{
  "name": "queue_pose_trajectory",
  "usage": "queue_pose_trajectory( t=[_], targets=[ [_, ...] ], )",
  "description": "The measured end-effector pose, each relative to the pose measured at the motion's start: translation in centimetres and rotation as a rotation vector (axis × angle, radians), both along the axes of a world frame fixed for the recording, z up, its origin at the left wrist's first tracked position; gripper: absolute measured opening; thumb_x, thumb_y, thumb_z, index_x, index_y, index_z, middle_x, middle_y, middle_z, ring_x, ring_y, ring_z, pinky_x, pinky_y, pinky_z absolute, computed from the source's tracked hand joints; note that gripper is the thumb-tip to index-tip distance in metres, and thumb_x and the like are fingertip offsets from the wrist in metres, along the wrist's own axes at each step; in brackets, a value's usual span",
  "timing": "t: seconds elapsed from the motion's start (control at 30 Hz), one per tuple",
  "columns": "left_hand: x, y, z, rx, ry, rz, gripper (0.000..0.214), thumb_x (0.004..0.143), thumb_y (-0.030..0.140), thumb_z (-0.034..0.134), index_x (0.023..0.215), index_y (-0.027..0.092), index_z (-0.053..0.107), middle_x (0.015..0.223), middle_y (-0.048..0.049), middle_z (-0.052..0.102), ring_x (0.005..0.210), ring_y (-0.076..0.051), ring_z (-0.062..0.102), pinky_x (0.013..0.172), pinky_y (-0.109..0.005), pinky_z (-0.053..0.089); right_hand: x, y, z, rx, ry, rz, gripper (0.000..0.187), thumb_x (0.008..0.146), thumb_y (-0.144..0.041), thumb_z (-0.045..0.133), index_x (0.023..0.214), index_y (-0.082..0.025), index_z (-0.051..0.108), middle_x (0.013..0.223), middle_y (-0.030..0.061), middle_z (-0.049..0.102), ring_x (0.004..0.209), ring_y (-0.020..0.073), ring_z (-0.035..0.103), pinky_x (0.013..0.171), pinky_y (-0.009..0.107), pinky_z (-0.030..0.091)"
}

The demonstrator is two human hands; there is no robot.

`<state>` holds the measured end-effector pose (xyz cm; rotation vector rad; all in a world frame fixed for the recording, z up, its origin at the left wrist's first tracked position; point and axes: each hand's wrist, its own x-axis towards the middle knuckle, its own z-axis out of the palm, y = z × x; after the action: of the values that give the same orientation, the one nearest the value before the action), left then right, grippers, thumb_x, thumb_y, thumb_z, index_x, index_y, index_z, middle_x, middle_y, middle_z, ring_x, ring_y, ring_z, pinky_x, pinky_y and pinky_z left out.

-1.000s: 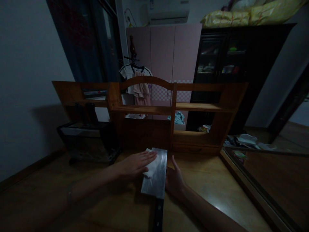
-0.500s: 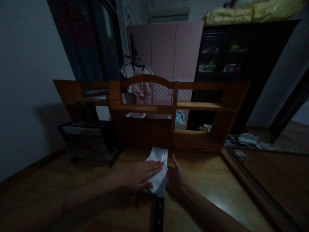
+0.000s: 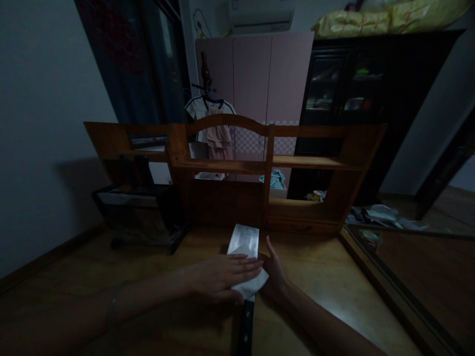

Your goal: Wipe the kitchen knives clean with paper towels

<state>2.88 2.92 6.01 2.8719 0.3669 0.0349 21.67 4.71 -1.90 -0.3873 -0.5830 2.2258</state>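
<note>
A cleaver (image 3: 244,236) with a broad metal blade and black riveted handle (image 3: 246,326) lies in front of me, handle toward me. My left hand (image 3: 226,277) is open and flat, its fingers together, resting over a white tissue or cloth (image 3: 256,285) on the blade. That white piece sticks out past the blade's right edge. At the right edge of the blade is my right hand (image 3: 274,276), thumb stretched upward and apart. Its other fingers are partly hidden behind the blade and the white piece, so whether they support the blade does not show.
A black knife rack (image 3: 139,212) with dark handles stands at the left on the wooden tabletop (image 3: 315,287). Across the back runs a wooden shelf unit (image 3: 222,167). A raised wooden edge (image 3: 393,296) borders the right side. The room is dim.
My left hand and the white piece have slid right and toward the handle, uncovering more of the blade's far end. My right hand has hardly moved.
</note>
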Motion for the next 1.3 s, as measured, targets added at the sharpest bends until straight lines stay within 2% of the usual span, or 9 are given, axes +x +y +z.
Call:
queue_pose_trajectory(
  t=[0.3, 0.43, 0.6, 0.77, 0.9, 1.03, 1.13, 1.3],
  targets=[
    [-1.4, 1.9, -1.0, 0.050, -0.017, 0.138, 0.061, 0.099, 0.041, 0.030, 0.151, 0.022, 0.006, 0.156, -0.0046, 0.011, 0.143, -0.020, 0.011, 0.118, -0.037, 0.008, -0.7, 0.1, 0.3, 0.013, 0.102, -0.032, 0.070, 0.091, -0.066, 0.030, 0.117, -0.007, 0.057, 0.106, 0.0169, 0.068, 0.103, 0.0281, 0.063, 0.092, 0.047, 0.046],
    [-1.4, 1.4, -1.0, 0.053, -0.014, 0.168, 0.057, 0.100, 0.037, 0.026, 0.151, 0.022, 0.005, 0.157, -0.0024, 0.009, 0.144, -0.019, 0.009, 0.118, -0.036, 0.008, -0.7, 0.1, 0.3, -0.002, 0.099, -0.026, 0.072, 0.090, -0.067, 0.033, 0.118, -0.005, 0.056, 0.106, 0.0182, 0.068, 0.103, 0.0291, 0.063, 0.092, 0.047, 0.045],
    [-1.2, 0.3, -0.8, 0.030, -0.050, 0.163, 0.060, 0.099, 0.039, 0.031, 0.151, 0.025, 0.006, 0.156, -0.0017, 0.011, 0.143, -0.020, 0.013, 0.118, -0.037, 0.011, -0.5, -0.2, 0.6, -0.022, 0.074, -0.036, 0.068, 0.089, -0.065, 0.040, 0.114, -0.005, 0.059, 0.102, 0.0175, 0.069, 0.103, 0.0286, 0.063, 0.092, 0.044, 0.046],
    [-1.1, 0.3, -1.4, 0.055, -0.061, 0.212, 0.062, 0.098, 0.043, 0.034, 0.151, 0.027, 0.006, 0.156, -0.0012, 0.012, 0.143, -0.021, 0.016, 0.118, -0.038, 0.014, -0.5, -0.3, 0.8, -0.010, 0.063, -0.032, 0.068, 0.087, -0.066, 0.041, 0.112, -0.007, 0.060, 0.103, 0.0168, 0.069, 0.102, 0.0286, 0.064, 0.092, 0.044, 0.046],
    [-1.6, 1.4, -2.3, 0.114, -0.085, 0.317, 0.062, 0.098, 0.045, 0.033, 0.151, 0.027, 0.006, 0.156, -0.0022, 0.010, 0.143, -0.022, 0.012, 0.117, -0.041, 0.012, -0.4, -0.4, 0.9, -0.006, 0.048, -0.034, 0.064, 0.086, -0.067, 0.042, 0.109, -0.011, 0.062, 0.102, 0.0147, 0.070, 0.101, 0.0289, 0.064, 0.091, 0.046, 0.046],
    [-1.8, 2.2, -3.2, 0.162, -0.084, 0.440, 0.061, 0.098, 0.046, 0.030, 0.150, 0.028, 0.005, 0.157, -0.0028, 0.009, 0.144, -0.021, 0.009, 0.117, -0.042, 0.010, -0.2, -0.4, 0.8, -0.015, 0.026, -0.032, 0.065, 0.085, -0.067, 0.043, 0.103, -0.009, 0.064, 0.098, 0.0155, 0.070, 0.100, 0.0294, 0.063, 0.091, 0.046, 0.046],
    [-1.1, 1.4, -3.6, 0.151, -0.076, 0.468, 0.060, 0.099, 0.046, 0.028, 0.151, 0.027, 0.004, 0.157, -0.0038, 0.007, 0.144, -0.021, 0.008, 0.117, -0.042, 0.012, -0.2, -0.3, 0.7, -0.018, 0.020, -0.042, 0.064, 0.087, -0.067, 0.040, 0.103, -0.009, 0.064, 0.097, 0.0149, 0.071, 0.101, 0.0287, 0.063, 0.092, 0.046, 0.045],
    [0.8, -0.8, -3.8, 0.139, -0.112, 0.428, 0.059, 0.099, 0.045, 0.029, 0.151, 0.028, 0.007, 0.157, -0.0023, 0.007, 0.144, -0.022, 0.010, 0.117, -0.040, 0.014, -0.2, -0.2, 0.5, -0.033, -0.005, -0.051, 0.066, 0.086, -0.067, 0.041, 0.108, -0.009, 0.063, 0.099, 0.0149, 0.070, 0.102, 0.0289, 0.063, 0.093, 0.046, 0.044]
  ],
)
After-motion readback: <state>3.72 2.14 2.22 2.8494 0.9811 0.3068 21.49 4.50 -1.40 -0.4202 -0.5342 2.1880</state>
